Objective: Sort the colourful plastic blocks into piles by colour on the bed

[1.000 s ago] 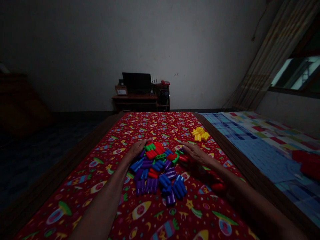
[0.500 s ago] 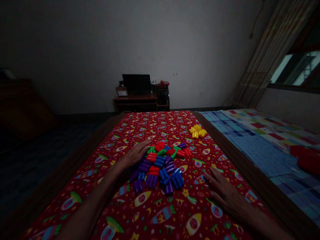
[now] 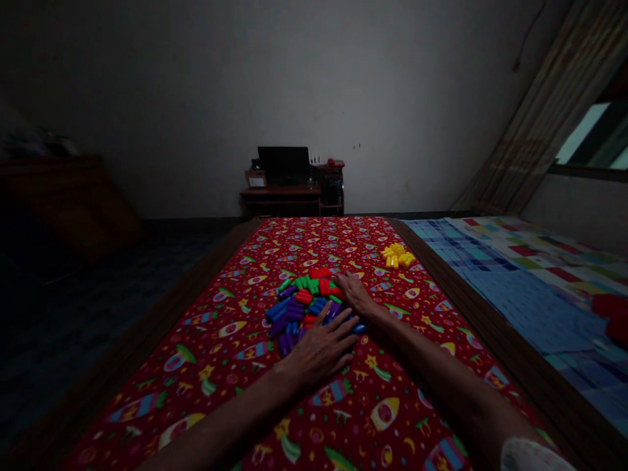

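A pile of blue, purple, red and green plastic pieces (image 3: 294,310) lies on the red patterned cloth (image 3: 196,366). My left hand (image 3: 322,347) rests over the near right part of the pile, fingers spread, covering some blue and purple pieces. Against the pile's right edge is my right hand (image 3: 354,293), its fingers extended and touching red pieces there; it grips nothing. Several yellow pieces (image 3: 397,256) form a separate small heap farther back, near the cloth's right side.
Beyond the table's far end stand a desk with a dark monitor (image 3: 283,165) and a red telephone (image 3: 336,163). A bed with a blue checked sheet (image 3: 471,268) runs along the right. A wooden cabinet (image 3: 73,209) stands at the left.
My left hand has moved from the pile's left side to its near right part. My right hand has come in from the right to the pile's right edge. The view has turned slightly left.
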Available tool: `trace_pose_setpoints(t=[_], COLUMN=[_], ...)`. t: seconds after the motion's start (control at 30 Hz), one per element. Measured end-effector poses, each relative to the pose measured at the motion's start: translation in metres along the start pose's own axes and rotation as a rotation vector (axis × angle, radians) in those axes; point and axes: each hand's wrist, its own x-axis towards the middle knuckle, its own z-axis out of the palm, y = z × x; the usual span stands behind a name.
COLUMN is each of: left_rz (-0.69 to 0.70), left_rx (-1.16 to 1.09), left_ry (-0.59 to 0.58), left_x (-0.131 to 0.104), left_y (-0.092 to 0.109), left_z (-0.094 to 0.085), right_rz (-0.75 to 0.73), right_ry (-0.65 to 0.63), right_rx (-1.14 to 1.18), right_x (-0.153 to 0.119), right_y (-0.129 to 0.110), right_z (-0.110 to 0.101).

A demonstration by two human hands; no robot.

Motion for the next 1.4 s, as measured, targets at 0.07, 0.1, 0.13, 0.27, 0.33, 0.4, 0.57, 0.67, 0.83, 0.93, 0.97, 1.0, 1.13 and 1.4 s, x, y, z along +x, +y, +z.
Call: trace_pose_setpoints(t=[0.07, 0.1, 0.13, 0.27, 0.33, 0.4, 0.57, 0.67, 0.83, 0.93, 0.97, 1.0, 1.13, 1.4], left_rz=[-0.014, -0.027, -0.047, -0.246, -0.424, -0.61, -0.859, -0.841, -0.856, -0.966, -0.982, -0.983, -0.931, -1.067], left_rx=[0.002, -0.014, -0.04, -0.199, -0.275, -0.324, -0.389, -0.428, -0.456, -0.413, -0.4, -0.389, -0.344, -0.34], left_ry=[0.01, 0.014, 0.024, 0.171, 0.285, 0.337, 0.242, 0.24, 0.279, 0.331, 0.353, 0.376, 0.462, 0.486], left_x=[-0.007, -0.011, -0.015, -0.023, -0.02, -0.016, -0.012, -0.019, -0.034, -0.041, -0.042, -0.044, -0.046, -0.052], left_y=[-0.014, -0.021, -0.027, -0.058, -0.082, -0.11, -0.162, -0.171, -0.175, -0.178, -0.179, -0.179, -0.18, -0.185], left_z=[-0.003, -0.007, -0.011, -0.029, -0.031, -0.026, 0.003, 0.013, 0.012, 0.009, 0.009, 0.008, 0.007, 0.013], right_rz=[-0.016, -0.019, -0.018, 0.044, 0.107, 0.111, 0.022, 0.12, 0.29, 0.353, 0.375, 0.389, 0.35, 0.222], right_ry=[-0.026, -0.025, -0.015, 0.096, 0.067, -0.074, -0.217, -0.198, -0.012, 0.118, 0.172, 0.218, 0.243, 0.018], right_rx=[0.091, 0.138, 0.181, 0.24, 0.188, 0.097, 0.039, 0.228, 0.402, 0.447, 0.44, 0.413, 0.124, -0.368], right_x=[0.0, 0.0, 0.001, 0.017, 0.027, 0.035, 0.04, 0.039, 0.041, 0.045, 0.047, 0.048, 0.049, 0.044], right_y=[-0.016, -0.022, -0.025, -0.02, -0.012, -0.004, 0.012, 0.026, 0.049, 0.057, 0.059, 0.062, 0.07, 0.062], right_z=[0.004, 0.003, 0.001, -0.014, -0.019, -0.02, -0.016, -0.021, -0.036, -0.043, -0.045, -0.046, -0.052, -0.047])
